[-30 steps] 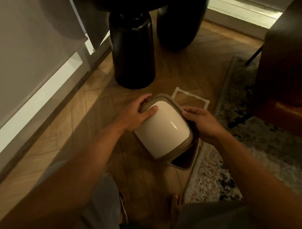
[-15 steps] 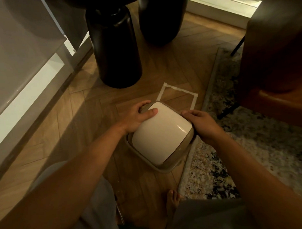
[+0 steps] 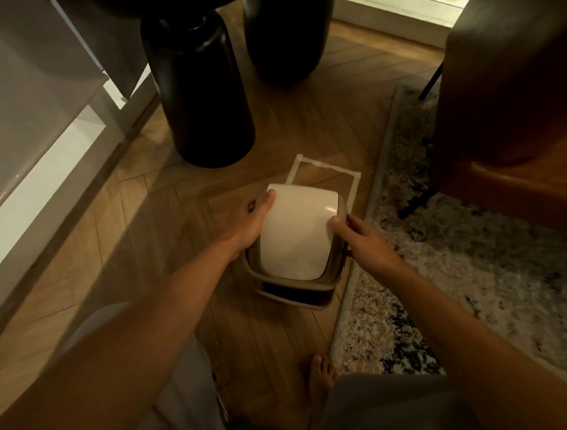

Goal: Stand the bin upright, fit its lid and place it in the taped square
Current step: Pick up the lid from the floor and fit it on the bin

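A small taupe bin stands upright on the wooden floor, its near rim showing a dark gap under the lid frame. The lid, a cream swing flap in a taupe frame, sits on top, tilted. My left hand grips the lid's left side, thumb on the flap's far corner. My right hand holds the lid's right edge. The white taped square lies just beyond the bin; the bin covers its near part.
A thick black table leg stands left of the taped square, a second dark leg behind it. A patterned rug borders the right. A brown chair sits on it. My bare foot is below the bin.
The bin and lid have shifted forward toward the taped square and turned squarer to it. The lid's near edge now sits lifted off the bin rim. Both hands kept their hold.
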Motion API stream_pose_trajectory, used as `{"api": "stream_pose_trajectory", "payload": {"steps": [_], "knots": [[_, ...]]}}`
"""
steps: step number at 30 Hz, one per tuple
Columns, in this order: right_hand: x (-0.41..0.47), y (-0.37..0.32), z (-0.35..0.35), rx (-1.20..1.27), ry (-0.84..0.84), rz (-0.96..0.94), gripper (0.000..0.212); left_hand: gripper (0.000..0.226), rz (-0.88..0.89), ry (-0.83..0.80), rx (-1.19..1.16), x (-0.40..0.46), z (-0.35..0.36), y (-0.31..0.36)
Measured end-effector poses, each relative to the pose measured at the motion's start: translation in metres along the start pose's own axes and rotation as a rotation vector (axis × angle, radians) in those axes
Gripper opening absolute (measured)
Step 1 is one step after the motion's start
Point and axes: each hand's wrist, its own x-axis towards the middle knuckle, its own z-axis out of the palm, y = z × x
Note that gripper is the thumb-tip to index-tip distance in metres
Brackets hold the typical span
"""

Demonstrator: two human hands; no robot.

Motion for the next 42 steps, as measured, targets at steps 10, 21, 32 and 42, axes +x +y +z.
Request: {"api": "stream_pose_trajectory", "payload": {"steps": [10,21,32,42], "knots": [[0.009,0.053,0.013,-0.056,0.000,0.084,0.072,0.081,-0.021,-0.109,0.279,0.015,0.026,-0.051],[-0.001,0.071,0.032,-0.143,-0.019,-0.039,0.048,0.075,-0.042,-0.122,0.244,0.020,0.026,-0.067],[0.003,0.072,0.030,-0.160,-0.052,-0.009,0.053,0.079,-0.090,-0.155,0.217,0.020,0.023,-0.065],[0.013,0.003,0.036,-0.726,0.131,-0.290,0.079,0.055,-0.120,0.000,0.132,0.020,0.013,-0.080]]}}
